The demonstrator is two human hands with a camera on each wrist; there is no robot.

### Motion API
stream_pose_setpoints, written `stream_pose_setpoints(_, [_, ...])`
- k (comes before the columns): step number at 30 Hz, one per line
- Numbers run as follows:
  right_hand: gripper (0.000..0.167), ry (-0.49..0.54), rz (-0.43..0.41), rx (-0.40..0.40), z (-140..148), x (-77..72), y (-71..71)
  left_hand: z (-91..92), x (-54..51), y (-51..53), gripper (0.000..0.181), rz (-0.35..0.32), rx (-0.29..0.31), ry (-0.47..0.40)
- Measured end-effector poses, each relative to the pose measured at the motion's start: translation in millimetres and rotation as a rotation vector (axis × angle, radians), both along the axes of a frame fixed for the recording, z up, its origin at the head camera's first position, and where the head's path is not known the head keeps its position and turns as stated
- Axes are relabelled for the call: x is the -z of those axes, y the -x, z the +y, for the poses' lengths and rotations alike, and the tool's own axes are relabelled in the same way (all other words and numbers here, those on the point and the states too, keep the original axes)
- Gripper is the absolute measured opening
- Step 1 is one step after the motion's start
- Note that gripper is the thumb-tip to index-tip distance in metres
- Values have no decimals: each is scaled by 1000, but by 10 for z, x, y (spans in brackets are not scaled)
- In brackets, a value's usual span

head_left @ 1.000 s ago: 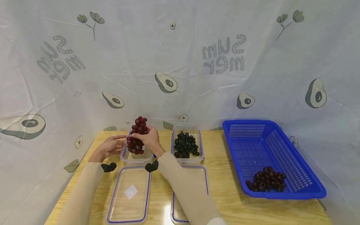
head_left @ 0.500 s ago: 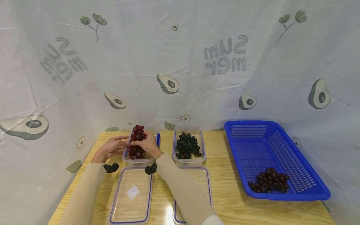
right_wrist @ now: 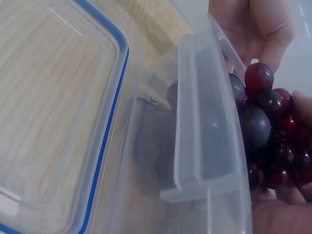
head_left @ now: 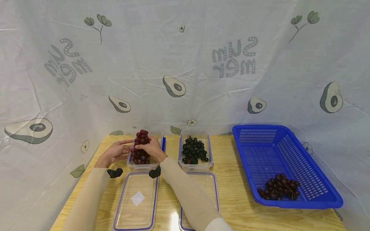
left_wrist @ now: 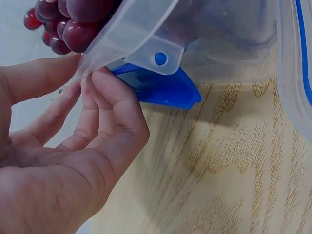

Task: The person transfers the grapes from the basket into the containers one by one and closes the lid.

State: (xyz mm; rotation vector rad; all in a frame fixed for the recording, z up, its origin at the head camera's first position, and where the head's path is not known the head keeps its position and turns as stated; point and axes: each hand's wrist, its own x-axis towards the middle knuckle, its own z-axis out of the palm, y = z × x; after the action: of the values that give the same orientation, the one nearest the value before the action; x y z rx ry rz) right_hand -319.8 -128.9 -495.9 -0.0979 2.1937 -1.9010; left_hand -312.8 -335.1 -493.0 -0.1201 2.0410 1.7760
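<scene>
- Steadying the container (head_left: 142, 166) from one side, our left hand (head_left: 116, 152) pinches its edge, seemingly against sliding.
- Our right hand (head_left: 154, 149) grips the red grapes (head_left: 141, 138), partly inside, apparently to control their tilt.

Left container (head_left: 141, 166) hemmed in: left hand (head_left: 116, 152) at left wall, right hand (head_left: 153, 149) and red grapes (head_left: 141, 141) crowding opening. Blue flap (head_left: 163, 143) narrows gap toward right container (head_left: 196, 166). Wider lane of bare surface (head_left: 226, 160) between right container and blue basket (head_left: 268, 160). Right sleeve (head_left: 188, 192) overhangs right lid (head_left: 206, 186). Curtain (head_left: 185, 48) blocks rear.
</scene>
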Motion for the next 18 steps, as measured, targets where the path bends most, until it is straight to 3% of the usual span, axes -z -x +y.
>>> stream_pose_setpoints(8, [43,-4,-78,77,-69,-7,-21,9,-17,16,59,-13,-8,-2])
stream_pose_setpoints(18, [55,-251,-90,143,-138,21,-19,-3,14,28,59,-18,-24,-15])
